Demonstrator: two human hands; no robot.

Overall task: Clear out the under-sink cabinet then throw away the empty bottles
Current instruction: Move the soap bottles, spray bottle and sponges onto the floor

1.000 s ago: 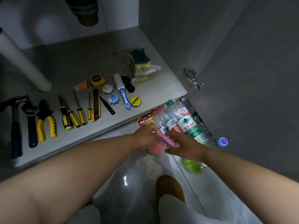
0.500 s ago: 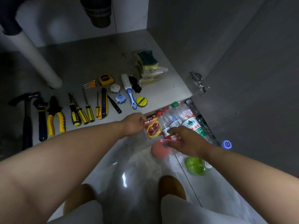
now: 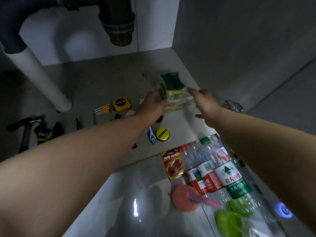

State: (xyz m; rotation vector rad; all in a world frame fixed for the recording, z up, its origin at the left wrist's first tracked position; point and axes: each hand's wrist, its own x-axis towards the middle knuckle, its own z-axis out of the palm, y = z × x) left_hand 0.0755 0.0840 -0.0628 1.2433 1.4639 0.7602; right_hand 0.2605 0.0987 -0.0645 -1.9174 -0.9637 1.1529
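Both my arms reach into the under-sink cabinet (image 3: 102, 79). A clear bag of green and yellow sponges (image 3: 172, 82) lies at its back right. My left hand (image 3: 153, 105) is at the bag's left edge, blurred, its fingers pointing forward against the plastic. To the right of the bag my right hand (image 3: 203, 101) has straight fingers and holds nothing. Several plastic bottles (image 3: 205, 170) lie side by side on the floor in front of the cabinet. One bottle has a green label (image 3: 233, 180).
Beside the bottles on the floor are a pink scrubber (image 3: 183, 199), a red packet (image 3: 172, 166) and a green item (image 3: 229, 223). In the cabinet: tape measure (image 3: 120, 104), yellow tape roll (image 3: 162, 134), blue-handled brush (image 3: 151, 136), hammer (image 3: 25, 127), white pipe (image 3: 42, 79), drain (image 3: 118, 23). Open door with hinge (image 3: 232, 105) at right.
Both hands left the pink scrubber and red packet on the floor and moved forward into the cabinet, up to the sponge bag. The camera has moved closer.
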